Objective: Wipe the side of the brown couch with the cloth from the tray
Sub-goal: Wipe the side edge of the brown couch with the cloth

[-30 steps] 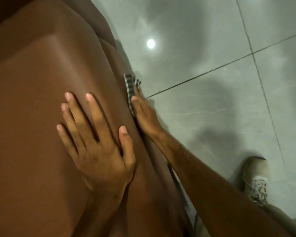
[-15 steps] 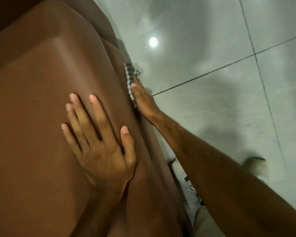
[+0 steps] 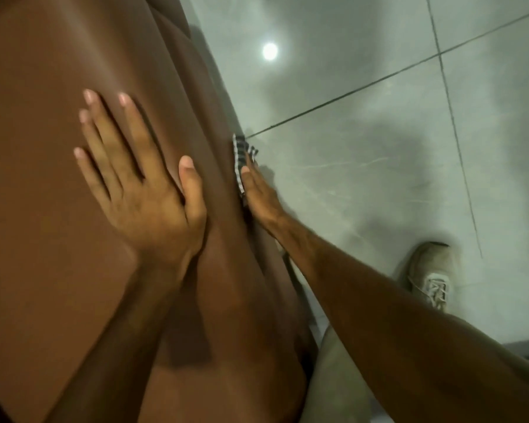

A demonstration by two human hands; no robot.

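The brown couch (image 3: 43, 239) fills the left half of the head view, seen from above its arm. My left hand (image 3: 138, 190) lies flat on top of the couch arm, fingers spread, holding nothing. My right hand (image 3: 261, 195) reaches down the couch's outer side and presses a dark-and-white checked cloth (image 3: 242, 154) flat against it. Only the cloth's upper edge shows beyond my fingertips; the remainder is hidden under my palm. The tray is out of view.
Glossy grey floor tiles (image 3: 379, 148) with dark grout lines lie to the right of the couch, with a round light reflection (image 3: 270, 51). My pale lace-up shoe (image 3: 431, 276) stands on the floor at the right, and a light trouser leg (image 3: 336, 377) is below.
My right hand with the cloth slid up the couch side half a second ago, then back down toward me. My left hand stayed flat on the arm. The shoe came back into view.
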